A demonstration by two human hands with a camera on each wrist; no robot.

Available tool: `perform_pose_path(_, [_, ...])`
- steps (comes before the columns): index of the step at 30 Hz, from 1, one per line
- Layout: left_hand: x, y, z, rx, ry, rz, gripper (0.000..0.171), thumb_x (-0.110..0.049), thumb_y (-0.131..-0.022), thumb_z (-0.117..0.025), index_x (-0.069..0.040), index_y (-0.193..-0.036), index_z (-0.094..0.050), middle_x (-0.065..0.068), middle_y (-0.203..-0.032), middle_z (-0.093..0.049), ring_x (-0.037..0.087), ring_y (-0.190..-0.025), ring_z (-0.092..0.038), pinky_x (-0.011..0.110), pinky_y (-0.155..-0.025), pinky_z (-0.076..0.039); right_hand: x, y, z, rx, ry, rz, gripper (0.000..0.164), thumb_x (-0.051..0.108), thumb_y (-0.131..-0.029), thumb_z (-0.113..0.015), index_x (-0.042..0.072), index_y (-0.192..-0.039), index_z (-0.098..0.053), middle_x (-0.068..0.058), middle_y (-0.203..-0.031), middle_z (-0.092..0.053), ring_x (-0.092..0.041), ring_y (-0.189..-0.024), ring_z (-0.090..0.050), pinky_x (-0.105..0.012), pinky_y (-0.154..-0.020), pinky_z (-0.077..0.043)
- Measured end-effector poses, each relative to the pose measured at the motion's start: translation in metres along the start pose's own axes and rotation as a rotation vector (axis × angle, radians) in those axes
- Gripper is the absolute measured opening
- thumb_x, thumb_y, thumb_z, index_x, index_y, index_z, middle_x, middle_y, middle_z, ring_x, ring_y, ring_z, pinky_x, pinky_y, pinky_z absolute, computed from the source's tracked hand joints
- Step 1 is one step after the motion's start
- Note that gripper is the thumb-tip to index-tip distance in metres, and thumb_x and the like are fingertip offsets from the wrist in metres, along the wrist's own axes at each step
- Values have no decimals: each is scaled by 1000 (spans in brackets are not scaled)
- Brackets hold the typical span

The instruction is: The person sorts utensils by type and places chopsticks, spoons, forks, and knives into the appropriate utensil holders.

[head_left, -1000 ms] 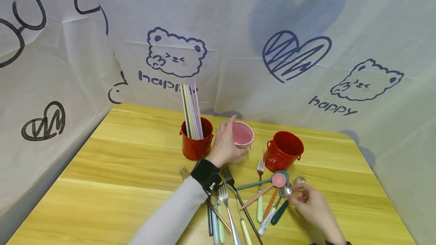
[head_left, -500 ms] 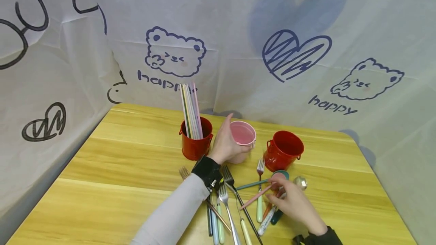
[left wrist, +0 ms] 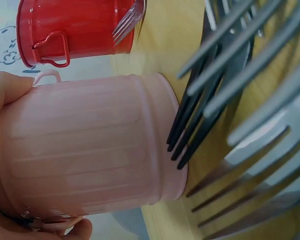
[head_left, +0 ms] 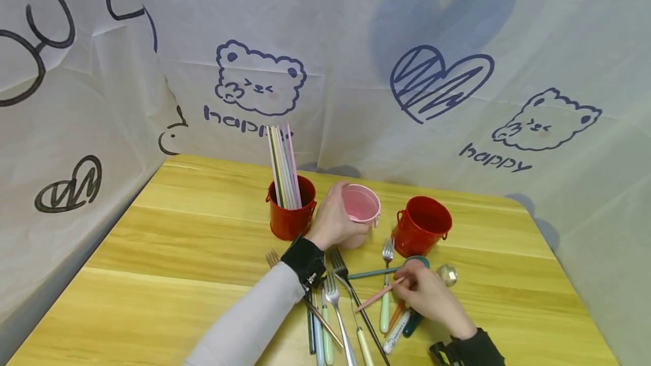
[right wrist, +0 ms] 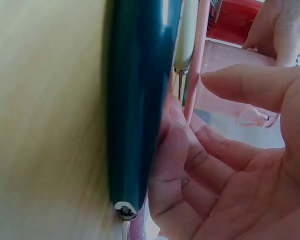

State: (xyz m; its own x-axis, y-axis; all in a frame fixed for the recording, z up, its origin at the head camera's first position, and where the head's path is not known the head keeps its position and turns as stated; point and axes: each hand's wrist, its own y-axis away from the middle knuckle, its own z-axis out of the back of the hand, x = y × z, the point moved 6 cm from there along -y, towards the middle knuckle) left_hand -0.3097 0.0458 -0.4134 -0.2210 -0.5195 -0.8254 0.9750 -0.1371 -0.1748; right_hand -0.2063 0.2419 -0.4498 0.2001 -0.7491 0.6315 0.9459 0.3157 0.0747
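Fingers of the left hand (head_left: 333, 222) wrap the pink bucket (head_left: 360, 208); beside it, the right hand (head_left: 429, 298) pinches the pink spoon (head_left: 378, 293) among cutlery on the desk (head_left: 178, 253).

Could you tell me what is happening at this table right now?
A person grips the pink bucket with the left hand, between two red buckets, one holding straws. The right hand reaches into the forks and spoons scattered on the wooden table, its fingertips at the pink spoon.
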Motion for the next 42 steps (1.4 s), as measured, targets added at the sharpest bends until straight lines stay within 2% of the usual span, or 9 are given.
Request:
perform_pose_path(5, [1, 1, -1, 8, -2, -10, 99, -30, -58, -87, -6, -138, -34, 14, -126, -51, 30, -112, -53, 40, -90, -49, -1, 1, -1, -8, -18, -18, 11, 14, -86, -67, 6, -93, -65, 2, -74, -60, -10, -62, -53, -24, -54, -45])
perform_pose_path(11, [0, 0, 2, 14, -23, -37, 99, -31, -58, -86, -5, -138, -34, 14, -125, -51, 30, -111, -52, 40, -91, -49, 2, 3, 2, -22, -56, -55, 13, 15, -88, -65, 4, -95, -66, 1, -75, -61, -12, -63, -53, -24, -54, -45])
perform_pose_path(16, [1, 0, 3, 24, -16, -33, 99, -30, -58, -86, -5, -139, -33, 14, -126, -51, 30, -111, -52, 39, -91, -49, 8, 7, 8, -46, -61, -7, 12, 11, -88, -63, 2, -97, -66, -1, -76, -63, -12, -61, -54, -24, -52, -47])
perform_pose_path(20, [1, 0, 2, 40, -11, -25, 99, -30, -59, -86, -5, -139, -32, 14, -127, -51, 30, -112, -52, 39, -91, -48, 14, 11, 15, -130, -63, 43, 13, 7, -89, -63, 2, -100, -66, -3, -77, -65, -10, -62, -56, -25, -54, -49])
perform_pose_path(24, [1, 0, 3, 42, -10, -18, 99, -31, -60, -86, -6, -139, -33, 14, -127, -51, 30, -112, -52, 40, -91, -49, 21, 12, 24, -274, -63, 112, 11, 9, -89, -64, 6, -100, -66, -3, -78, -67, -9, -65, -60, -26, -57, -51])
perform_pose_path(31, [3, -1, 2, 35, -10, -28, 99, -30, -58, -87, -7, -138, -33, 12, -125, -51, 28, -111, -53, 38, -91, -48, 33, 10, 35, -465, -49, 195, 8, 7, -86, -67, 10, -93, -65, 1, -78, -66, -9, -65, -61, -25, -53, -52])
perform_pose_path(33, [3, -1, 1, 31, -14, -33, 99, -30, -58, -87, -7, -137, -34, 12, -125, -52, 28, -111, -53, 38, -91, -48, 38, 10, 38, -505, -46, 213, 10, 5, -85, -68, 9, -93, -64, 2, -78, -66, -10, -65, -61, -26, -53, -52])
perform_pose_path(38, [3, -1, 0, 30, -12, -32, 99, -30, -57, -87, -7, -137, -34, 12, -124, -52, 28, -110, -53, 38, -91, -48, 62, 12, 49, -580, -73, 285, 14, -6, -82, -66, 0, -94, -62, -7, -78, -66, -16, -63, -62, -28, -53, -53])
perform_pose_path(42, [1, -1, -1, 32, -9, -36, 99, -29, -57, -87, -7, -137, -34, 13, -125, -52, 29, -111, -53, 39, -91, -48, 79, 13, 59, -642, -95, 328, 14, -8, -81, -66, -4, -92, -59, -11, -77, -64, -18, -62, -62, -19, -57, -52])
